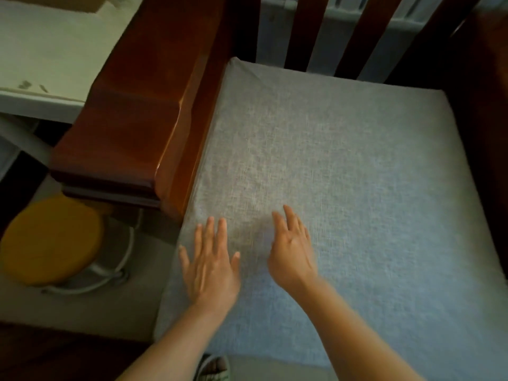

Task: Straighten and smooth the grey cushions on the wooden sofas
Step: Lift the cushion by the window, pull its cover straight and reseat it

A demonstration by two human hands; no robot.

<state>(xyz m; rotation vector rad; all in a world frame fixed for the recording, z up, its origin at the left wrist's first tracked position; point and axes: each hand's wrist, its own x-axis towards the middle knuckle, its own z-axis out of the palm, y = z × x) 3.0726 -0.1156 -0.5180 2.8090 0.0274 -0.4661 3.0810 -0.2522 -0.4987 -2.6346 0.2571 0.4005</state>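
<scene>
**Inspector:** Report the seat

**Assessor:** One grey cushion (343,188) lies flat in the wooden sofa (154,111) frame, its left edge against the inner face of the armrest, its far edge at the foot of the back slats (310,26). The fabric reads mostly flat; faint creases show at the far left corner

**Inspector:** Hands?

**Assessor:** Both are on the cushion near its front left corner, close together but apart. The left hand (210,268) lies palm down, fingers straight and spread, gripping nothing, its little finger near the cushion's left edge. The right hand (292,251) is also palm down with fingers extended and slightly fanned, holding nothing; it is blurred, so whether the whole palm touches the fabric I cannot tell

**Inspector:** Surroundings?

**Assessor:** A round yellow stool (52,240) on a pale metal frame stands on the floor to the left of the armrest. A pale table (41,59) sits beyond it at upper left. A sandalled foot (213,367) shows at the bottom edge, below the cushion's front
</scene>
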